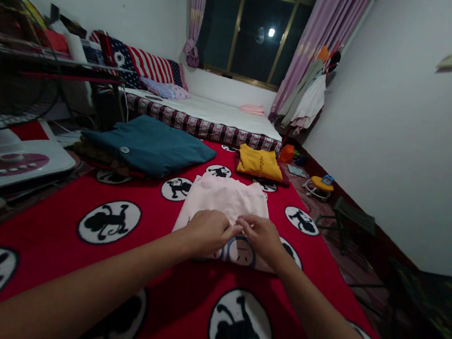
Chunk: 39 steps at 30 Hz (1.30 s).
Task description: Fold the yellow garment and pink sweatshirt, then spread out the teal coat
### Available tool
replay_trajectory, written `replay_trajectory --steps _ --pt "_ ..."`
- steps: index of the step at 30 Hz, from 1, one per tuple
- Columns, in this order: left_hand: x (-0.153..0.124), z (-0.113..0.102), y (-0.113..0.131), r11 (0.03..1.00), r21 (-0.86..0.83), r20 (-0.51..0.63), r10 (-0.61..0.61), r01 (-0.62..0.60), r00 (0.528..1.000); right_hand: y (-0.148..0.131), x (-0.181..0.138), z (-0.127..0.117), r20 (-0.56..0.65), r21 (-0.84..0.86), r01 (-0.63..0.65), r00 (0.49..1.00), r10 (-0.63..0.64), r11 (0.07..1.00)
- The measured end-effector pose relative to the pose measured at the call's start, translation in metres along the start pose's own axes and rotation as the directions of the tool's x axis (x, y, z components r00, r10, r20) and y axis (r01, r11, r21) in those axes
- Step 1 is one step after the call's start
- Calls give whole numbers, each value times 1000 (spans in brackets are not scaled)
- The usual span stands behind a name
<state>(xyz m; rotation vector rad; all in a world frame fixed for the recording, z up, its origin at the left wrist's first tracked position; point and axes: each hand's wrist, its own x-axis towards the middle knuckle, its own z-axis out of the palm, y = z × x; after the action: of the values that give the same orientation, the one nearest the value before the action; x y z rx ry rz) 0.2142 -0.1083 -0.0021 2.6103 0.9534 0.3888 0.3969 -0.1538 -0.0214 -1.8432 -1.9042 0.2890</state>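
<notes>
A pale pink garment (225, 199) lies spread on a red blanket (148, 268) printed with black monkey figures in white circles. My left hand (207, 234) and my right hand (261, 238) rest side by side on the garment's near part. Both hands have their fingertips pinched on the pink cloth where they meet. A blue-ringed print on the garment shows just below my hands.
A folded yellow garment (259, 162) lies beyond the pink one, and a folded teal garment (152, 145) sits to the left. A second bed (215, 116) stands under the window. A fan (13, 90) is at the left, small stools (316, 186) at the right.
</notes>
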Motion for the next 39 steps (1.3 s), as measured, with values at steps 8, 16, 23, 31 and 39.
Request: replay_trajectory --steps 8,16,23,31,39 --pt "64 50 -24 986 144 -252 -51 89 966 69 82 -13 -383 64 -512 780 495 856" --pt "62 57 -31 986 145 -229 -49 84 972 93 94 0 -434 113 -446 782 448 888" --pt "63 61 -32 990 119 -261 -46 79 964 83 89 1 -396 69 -256 880 262 964" --pt "66 49 -18 983 123 -263 164 -136 951 45 55 28 -302 -203 129 935 -187 971" --pt "76 54 -14 984 175 -224 69 -30 972 65 44 9 -280 189 173 953 -116 967"
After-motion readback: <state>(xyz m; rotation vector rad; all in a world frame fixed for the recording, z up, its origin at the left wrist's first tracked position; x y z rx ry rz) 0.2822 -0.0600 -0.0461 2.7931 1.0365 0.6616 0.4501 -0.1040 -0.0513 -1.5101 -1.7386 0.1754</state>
